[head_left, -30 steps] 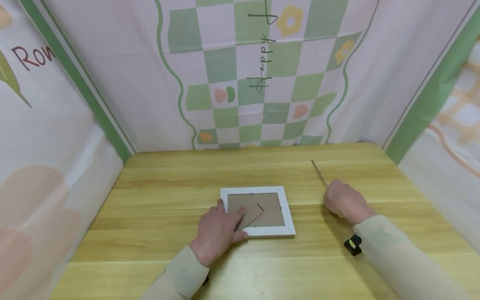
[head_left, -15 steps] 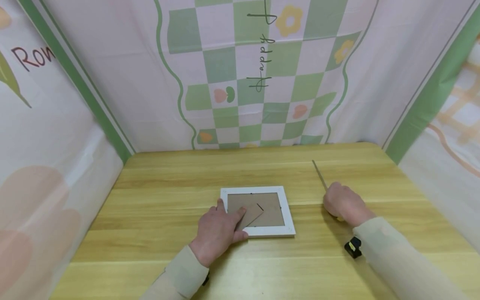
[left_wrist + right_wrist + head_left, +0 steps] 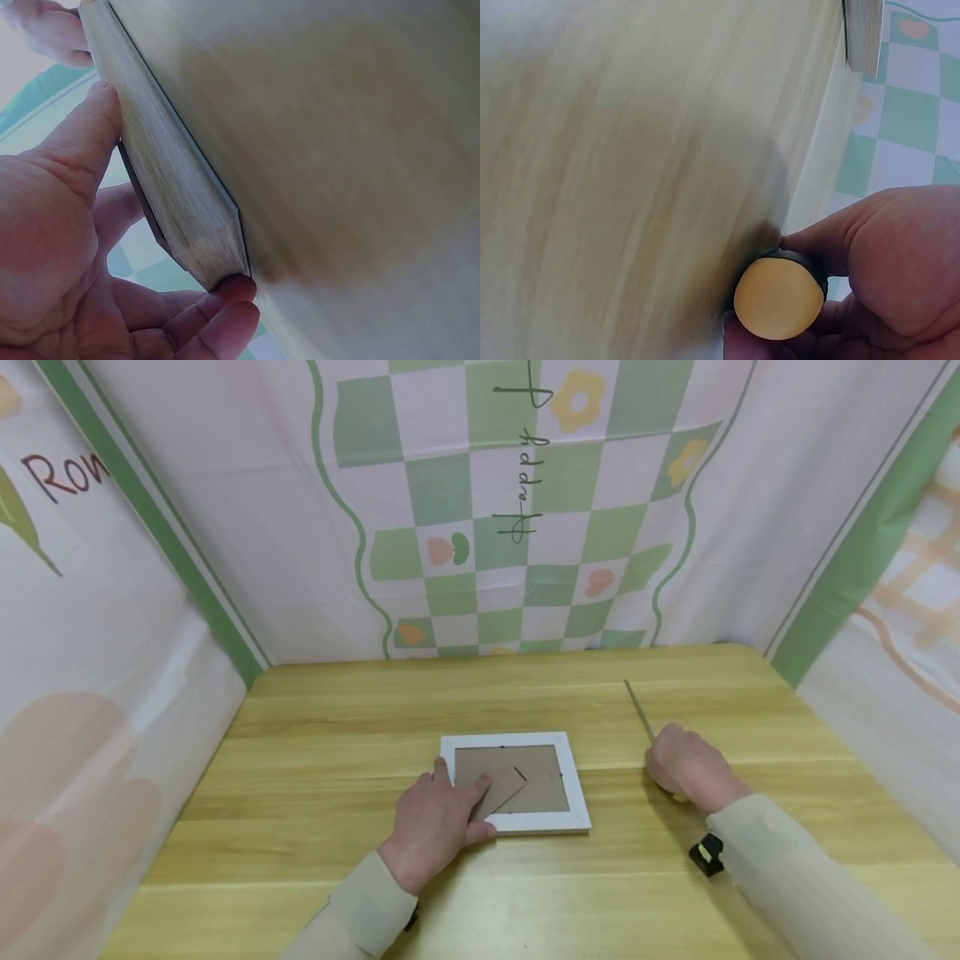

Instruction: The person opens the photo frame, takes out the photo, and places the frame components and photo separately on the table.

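Observation:
A white picture frame (image 3: 576,789) lies face down on the table, showing its brown backing board (image 3: 546,789) and a stand flap (image 3: 504,787) on it. My left hand (image 3: 429,827) holds its near left corner, with the thumb at the near edge, one finger on the flap and others at the left side. Off to the right, my right hand (image 3: 693,768) grips a screwdriver (image 3: 638,710) by its handle, the thin shaft pointing away to the back left. The right wrist view shows the rounded yellow-orange handle end (image 3: 778,300) with black around it.
The wooden table (image 3: 300,760) ends at a patterned cloth (image 3: 502,527) hanging behind it. Cloth walls also stand at the left and right. A black wrist strap piece (image 3: 707,855) sits under the right sleeve.
My right hand has turned slightly with the screwdriver, so a bit of its yellow handle shows below the hand. The left hand and the picture frame stay where they were.

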### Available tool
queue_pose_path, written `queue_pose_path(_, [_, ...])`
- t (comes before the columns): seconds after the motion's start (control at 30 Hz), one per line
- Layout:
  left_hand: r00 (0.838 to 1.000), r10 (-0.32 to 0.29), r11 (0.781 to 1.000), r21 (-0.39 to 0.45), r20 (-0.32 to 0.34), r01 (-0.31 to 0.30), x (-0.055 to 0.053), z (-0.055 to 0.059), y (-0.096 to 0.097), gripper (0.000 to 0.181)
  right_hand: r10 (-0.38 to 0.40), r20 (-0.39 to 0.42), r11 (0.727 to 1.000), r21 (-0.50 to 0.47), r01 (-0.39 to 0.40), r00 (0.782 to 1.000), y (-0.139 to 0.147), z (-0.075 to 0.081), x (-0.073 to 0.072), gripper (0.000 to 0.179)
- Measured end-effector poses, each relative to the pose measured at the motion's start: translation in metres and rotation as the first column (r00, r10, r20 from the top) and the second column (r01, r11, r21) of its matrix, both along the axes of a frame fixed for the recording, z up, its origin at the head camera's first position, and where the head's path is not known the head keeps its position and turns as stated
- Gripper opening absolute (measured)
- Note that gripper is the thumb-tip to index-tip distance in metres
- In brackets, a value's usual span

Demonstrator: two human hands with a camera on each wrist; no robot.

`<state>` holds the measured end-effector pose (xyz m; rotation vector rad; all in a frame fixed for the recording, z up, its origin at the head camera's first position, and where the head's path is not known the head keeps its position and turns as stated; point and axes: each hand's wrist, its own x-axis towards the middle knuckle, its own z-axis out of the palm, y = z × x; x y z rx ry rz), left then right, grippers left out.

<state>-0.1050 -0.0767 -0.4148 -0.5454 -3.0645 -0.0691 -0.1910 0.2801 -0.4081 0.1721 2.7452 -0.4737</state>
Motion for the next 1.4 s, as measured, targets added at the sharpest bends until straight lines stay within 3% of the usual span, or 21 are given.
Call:
queue_pose_path(0.6, [1.000, -0.005, 1.000, 0.004, -0.001, 0.005, -0.001, -0.002, -0.001, 0.072, 0.060, -0.036, 0.998, 0.017, -0.060, 0.998, 0.001, 0.003, 0.003, 0.028])
queue_pose_path(0.87, [1.000, -0.010, 1.000, -0.021, -0.028, 0.009, -0.001, -0.003, -0.001, 0.075, 0.084, -0.139, 0.993, 0.090, -0.072, 0.987, -0.008, 0.016, 0.006, 0.038])
queue_pose_path(1.0, [0.999, -0.007, 1.000, -0.023, -0.036, 0.006, 0.000, -0.002, -0.001, 0.079, 0.130, -0.186, 0.985, 0.137, -0.106, 0.974, -0.019, 0.026, 0.010, 0.049])
queue_pose_path(1.13, [0.998, -0.002, 1.000, -0.011, -0.057, 0.001, 0.001, -0.002, -0.001, 0.085, 0.234, -0.248, 0.965, 0.176, -0.194, 0.940, -0.036, 0.034, 0.021, 0.060])
queue_pose_path(1.3, [0.998, 0.005, 1.000, -0.006, -0.070, -0.006, 0.000, 0.000, -0.001, 0.092, 0.317, -0.287, 0.948, 0.133, -0.291, 0.904, -0.057, 0.038, 0.039, 0.053])
queue_pose_path(1.4, [0.998, 0.010, 1.000, 0.000, -0.068, -0.010, 0.000, 0.001, -0.001, 0.095, 0.342, -0.281, 0.939, 0.116, -0.322, 0.896, -0.069, 0.039, 0.050, 0.049])
